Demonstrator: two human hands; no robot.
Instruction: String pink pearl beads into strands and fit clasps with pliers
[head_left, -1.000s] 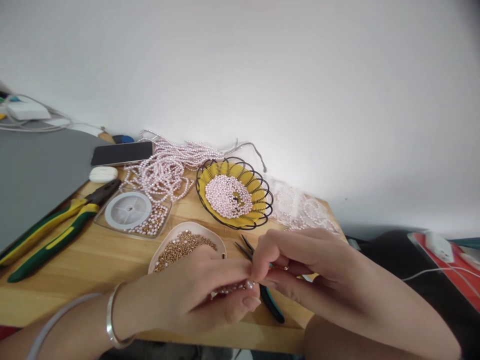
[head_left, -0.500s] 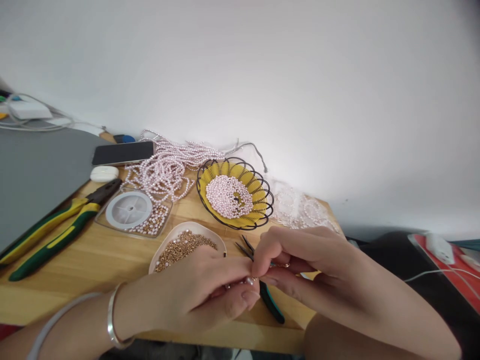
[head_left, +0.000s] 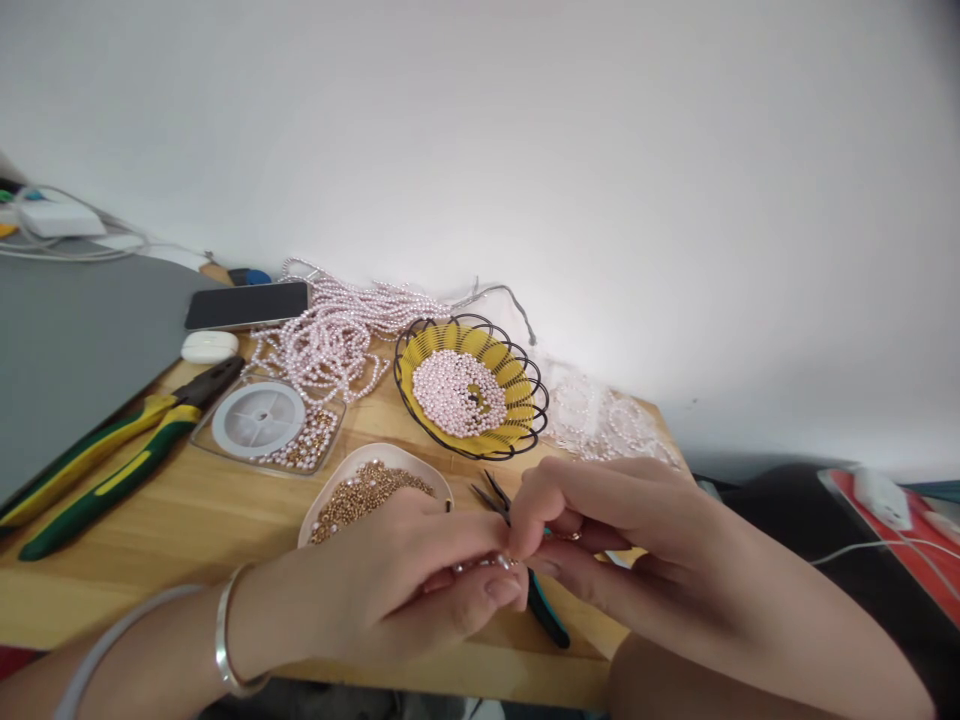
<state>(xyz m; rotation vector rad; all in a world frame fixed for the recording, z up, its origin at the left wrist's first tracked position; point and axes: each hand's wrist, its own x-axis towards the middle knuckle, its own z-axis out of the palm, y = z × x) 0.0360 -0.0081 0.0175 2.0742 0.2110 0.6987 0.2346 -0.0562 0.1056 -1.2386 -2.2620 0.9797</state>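
Note:
Between the thumb and fingers of my left hand (head_left: 405, 575) lies a short string of beads (head_left: 484, 563), pearly with some gold. My right hand (head_left: 622, 530) pinches the end of that string, its fingertips touching those of the left. A small gold bit shows under the right fingers. Most of the string is hidden inside both hands. Beneath them, partly covered, thin-nosed pliers (head_left: 547, 610) with teal and black handles lie on the table. A pale dish (head_left: 319, 500) of small gold beads sits just behind my left hand.
A yellow basket (head_left: 525, 375) with black wire rim holds pink beads. Pink bead strands (head_left: 330, 345) and a phone (head_left: 247, 305) lie behind. Large green-yellow pliers (head_left: 150, 430) and a clear box (head_left: 330, 455) with a spool stand left. Bagged beads (head_left: 607, 415) lie right.
My hands have shifted very slightly to the right, and a little more of the pearly beads shows between the left thumb and fingers. Everything on the table stays put.

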